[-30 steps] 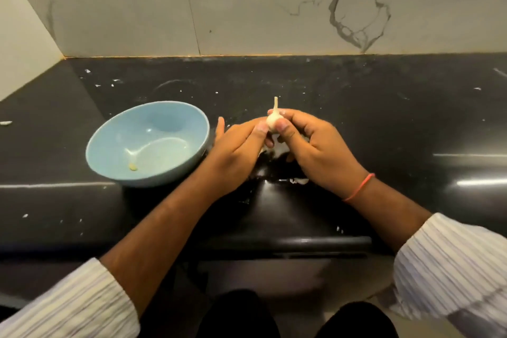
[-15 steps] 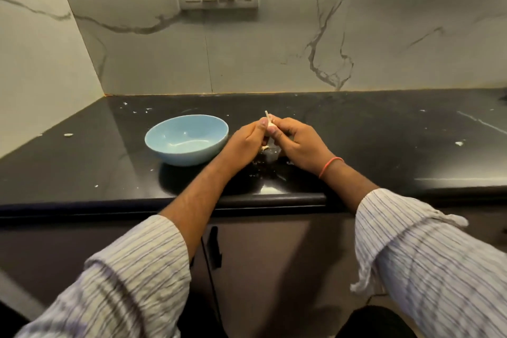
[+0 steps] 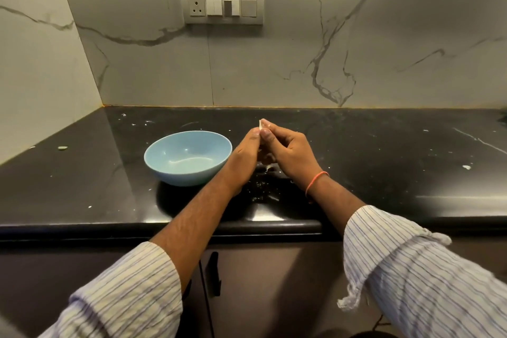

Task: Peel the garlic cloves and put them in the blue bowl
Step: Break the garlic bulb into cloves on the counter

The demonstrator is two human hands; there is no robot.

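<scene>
Head view: left hand (image 3: 245, 151), right hand (image 3: 288, 152) pinch garlic clove (image 3: 261, 124) beside blue bowl (image 3: 175, 170).

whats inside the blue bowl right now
The round light-blue bowl shows only glossy reflections on its bare inner floor; no clove is visible. The near inner wall is hidden behind its own rim.

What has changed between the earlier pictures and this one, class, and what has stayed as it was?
The camera has tilted up and drawn back, so the switch panel and the sleeves now show. The garlic is more hidden between the fingertips. Unchanged: the left hand and right hand still pinch it together above the counter, right of the blue bowl. Nothing was let go.
</scene>
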